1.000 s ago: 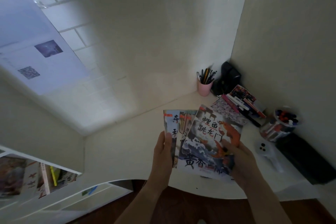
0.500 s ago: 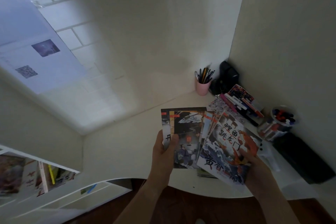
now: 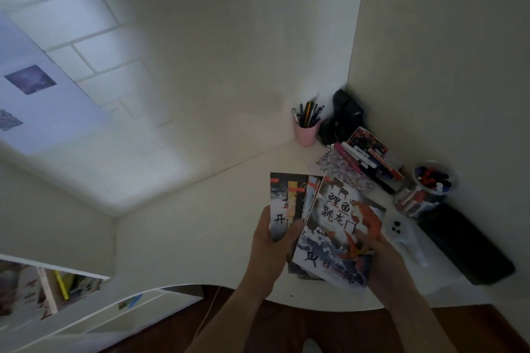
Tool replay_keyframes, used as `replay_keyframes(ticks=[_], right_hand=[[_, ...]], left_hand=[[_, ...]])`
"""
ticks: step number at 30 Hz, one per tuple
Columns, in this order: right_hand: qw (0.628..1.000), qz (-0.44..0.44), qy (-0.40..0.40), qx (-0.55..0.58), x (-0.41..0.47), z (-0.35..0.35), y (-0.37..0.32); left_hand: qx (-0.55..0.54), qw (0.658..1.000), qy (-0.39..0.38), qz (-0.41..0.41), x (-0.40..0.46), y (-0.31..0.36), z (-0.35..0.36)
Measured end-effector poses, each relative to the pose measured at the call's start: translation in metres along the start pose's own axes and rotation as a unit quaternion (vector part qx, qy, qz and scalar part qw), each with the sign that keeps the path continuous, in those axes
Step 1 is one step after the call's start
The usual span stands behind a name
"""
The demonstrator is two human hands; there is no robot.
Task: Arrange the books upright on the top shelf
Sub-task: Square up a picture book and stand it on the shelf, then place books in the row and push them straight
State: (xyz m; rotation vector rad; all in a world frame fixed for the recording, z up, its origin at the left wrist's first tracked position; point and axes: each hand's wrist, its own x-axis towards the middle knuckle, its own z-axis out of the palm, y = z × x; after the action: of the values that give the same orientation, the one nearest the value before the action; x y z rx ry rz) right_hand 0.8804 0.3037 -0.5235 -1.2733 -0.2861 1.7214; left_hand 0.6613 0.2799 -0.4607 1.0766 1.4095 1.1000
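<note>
My left hand (image 3: 275, 241) and right hand (image 3: 381, 255) both clamped round the fanned books (image 3: 329, 223), lower centre-right of frame.

Two hands: left hand (image 3: 269, 241) and right hand (image 3: 384, 258), both gripping one fan of thin books (image 3: 329, 218), at least four covers countable, further ones hidden. One pink pen cup (image 3: 307, 132) at far right, pens too small to count. One clear jar (image 3: 427, 189). One stack of books (image 3: 370, 157), number unclear.
</note>
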Motion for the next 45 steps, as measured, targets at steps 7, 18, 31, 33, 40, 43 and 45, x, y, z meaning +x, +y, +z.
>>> replay_keyframes(ticks=[7, 18, 31, 33, 40, 43, 45], right_hand=[[0.958, -0.168, 0.027, -0.229, 0.015, 0.006, -0.008], [0.942, -0.158, -0.028, -0.295, 0.069, -0.022, 0.04], [0.832, -0.104, 0.121, -0.531, 0.069, -0.031, 0.068], [0.76, -0.064, 0.131, -0.634, 0.074, -0.029, 0.086], [0.717, -0.277, 0.109, -0.631, 0.04, 0.022, 0.064], [0.715, -0.382, -0.018, -0.585, 0.021, 0.115, 0.031], [0.685, -0.444, -0.087, -0.571, 0.004, 0.188, 0.022]], left_hand=[[0.104, 0.988, -0.117, -0.019, 0.036, -0.04, 0.013], [0.089, 0.993, -0.082, -0.013, 0.072, -0.138, 0.031], [0.365, 0.926, -0.029, -0.093, 0.052, -0.158, 0.042], [0.402, 0.905, -0.062, -0.123, 0.052, -0.167, 0.042], [0.383, 0.918, -0.01, -0.105, 0.059, -0.098, 0.004], [0.421, 0.903, 0.079, -0.018, 0.057, -0.031, -0.053], [0.445, 0.882, 0.152, 0.022, 0.045, 0.016, -0.102]])
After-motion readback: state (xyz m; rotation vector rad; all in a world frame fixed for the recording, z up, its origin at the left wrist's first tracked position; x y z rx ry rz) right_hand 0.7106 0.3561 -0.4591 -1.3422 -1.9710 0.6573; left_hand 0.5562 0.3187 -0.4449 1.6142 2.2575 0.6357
